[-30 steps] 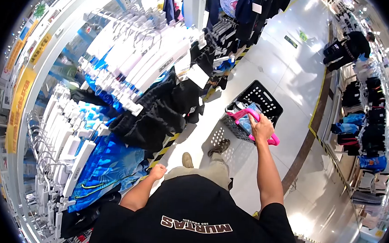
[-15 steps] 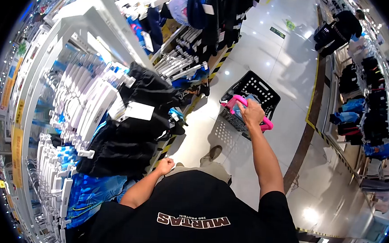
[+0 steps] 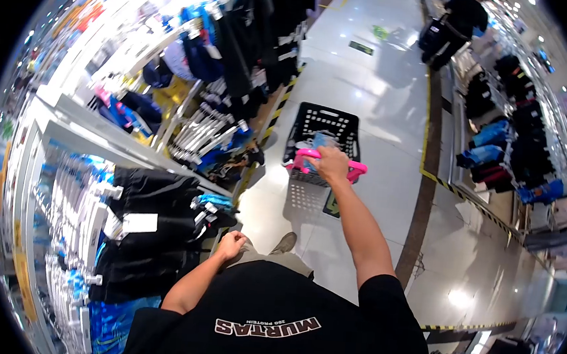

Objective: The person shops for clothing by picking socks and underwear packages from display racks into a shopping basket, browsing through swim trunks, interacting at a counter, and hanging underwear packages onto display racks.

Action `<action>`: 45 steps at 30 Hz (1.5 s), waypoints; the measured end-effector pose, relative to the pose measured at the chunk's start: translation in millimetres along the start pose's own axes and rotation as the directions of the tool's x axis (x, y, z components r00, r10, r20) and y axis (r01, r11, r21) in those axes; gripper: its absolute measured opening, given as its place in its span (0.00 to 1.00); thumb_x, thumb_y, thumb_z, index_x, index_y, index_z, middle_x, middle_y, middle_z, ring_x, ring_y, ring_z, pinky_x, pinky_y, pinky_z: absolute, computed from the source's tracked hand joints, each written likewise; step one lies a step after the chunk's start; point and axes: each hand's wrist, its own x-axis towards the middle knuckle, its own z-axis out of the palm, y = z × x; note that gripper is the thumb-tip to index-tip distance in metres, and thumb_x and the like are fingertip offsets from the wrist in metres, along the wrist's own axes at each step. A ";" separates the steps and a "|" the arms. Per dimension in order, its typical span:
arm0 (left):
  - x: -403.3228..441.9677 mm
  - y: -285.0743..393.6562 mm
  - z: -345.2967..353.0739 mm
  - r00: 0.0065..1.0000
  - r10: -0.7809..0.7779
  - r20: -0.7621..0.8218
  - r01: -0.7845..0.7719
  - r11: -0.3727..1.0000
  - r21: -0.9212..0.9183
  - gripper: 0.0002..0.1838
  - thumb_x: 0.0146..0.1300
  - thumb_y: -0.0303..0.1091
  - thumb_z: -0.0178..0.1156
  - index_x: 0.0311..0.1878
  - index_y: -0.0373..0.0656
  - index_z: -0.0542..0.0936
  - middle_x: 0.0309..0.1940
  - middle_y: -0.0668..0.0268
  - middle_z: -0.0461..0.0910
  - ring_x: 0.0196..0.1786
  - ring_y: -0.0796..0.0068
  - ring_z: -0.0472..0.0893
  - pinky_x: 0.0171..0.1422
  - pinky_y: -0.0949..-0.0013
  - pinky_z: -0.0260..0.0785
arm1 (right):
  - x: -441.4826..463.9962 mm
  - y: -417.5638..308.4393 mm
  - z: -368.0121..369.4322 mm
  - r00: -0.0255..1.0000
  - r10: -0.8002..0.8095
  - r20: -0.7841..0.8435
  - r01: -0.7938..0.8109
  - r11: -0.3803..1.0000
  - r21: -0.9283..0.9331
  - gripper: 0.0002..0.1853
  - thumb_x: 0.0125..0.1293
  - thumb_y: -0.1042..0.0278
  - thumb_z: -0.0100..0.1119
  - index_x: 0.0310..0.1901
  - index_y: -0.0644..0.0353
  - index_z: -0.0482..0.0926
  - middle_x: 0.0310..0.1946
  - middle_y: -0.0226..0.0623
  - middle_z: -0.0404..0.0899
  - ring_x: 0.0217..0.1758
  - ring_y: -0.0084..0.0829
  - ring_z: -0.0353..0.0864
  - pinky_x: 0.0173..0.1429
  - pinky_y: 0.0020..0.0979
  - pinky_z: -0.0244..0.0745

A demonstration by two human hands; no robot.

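My right hand (image 3: 330,163) is closed round the pink handle (image 3: 357,170) of a black shopping basket (image 3: 330,120), which hangs over the floor ahead of me. Inside the basket lies something light blue and clear, partly hidden by the hand. My left hand (image 3: 231,246) hangs low by my waist with its fingers curled in, near the clothes rack on the left; whether anything is between them is too small to tell. Beside it hang black shorts (image 3: 157,201) with a white tag (image 3: 140,222).
Racks of hangers (image 3: 201,135) and dark clothes line the left side. Along the right runs another clothes display (image 3: 523,141). A person in black (image 3: 462,22) stands at the upper right. Yellow-black tape (image 3: 282,104) edges the pale tiled aisle (image 3: 385,128).
The racks, the aisle and the other person have shifted left in view, and the rack's black shorts have come lower. The basket has swung left with my right hand still on its handle.
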 end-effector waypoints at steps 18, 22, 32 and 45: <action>69.9 79.8 -0.7 0.961 0.124 -0.249 -0.216 0.896 -0.387 0.11 0.70 0.34 0.62 0.45 0.34 0.84 0.33 0.64 0.86 0.33 0.78 0.83 0.40 0.71 0.76 | 88.2 47.1 2.0 0.964 0.045 0.261 -0.035 0.998 -0.043 0.29 0.55 0.25 0.62 0.36 0.46 0.86 0.33 0.36 0.86 0.43 0.40 0.84 0.53 0.47 0.64; 89.3 97.4 -12.0 0.958 0.115 -0.262 -0.212 0.900 -0.380 0.11 0.69 0.35 0.62 0.45 0.36 0.84 0.32 0.65 0.86 0.34 0.78 0.83 0.42 0.71 0.75 | 107.1 34.9 12.2 0.965 0.077 0.249 -0.067 0.997 -0.050 0.30 0.56 0.25 0.61 0.36 0.48 0.86 0.35 0.35 0.86 0.44 0.41 0.83 0.53 0.49 0.65; 120.7 137.0 -71.0 0.949 0.104 -0.298 -0.227 0.881 -0.415 0.13 0.70 0.36 0.63 0.49 0.37 0.84 0.39 0.64 0.86 0.39 0.78 0.82 0.48 0.70 0.75 | 144.0 17.4 26.2 0.945 0.093 0.315 -0.105 0.994 0.022 0.26 0.56 0.33 0.68 0.36 0.50 0.86 0.33 0.39 0.86 0.39 0.48 0.85 0.43 0.50 0.72; 102.2 172.5 -136.8 0.936 0.103 -0.338 -0.260 0.849 -0.461 0.14 0.69 0.34 0.62 0.52 0.36 0.84 0.36 0.63 0.86 0.39 0.76 0.83 0.46 0.68 0.75 | 316.8 -256.2 -86.4 0.892 -0.428 -0.147 0.396 0.582 0.710 0.30 0.61 0.62 0.75 0.62 0.66 0.76 0.55 0.46 0.81 0.58 0.36 0.80 0.66 0.37 0.71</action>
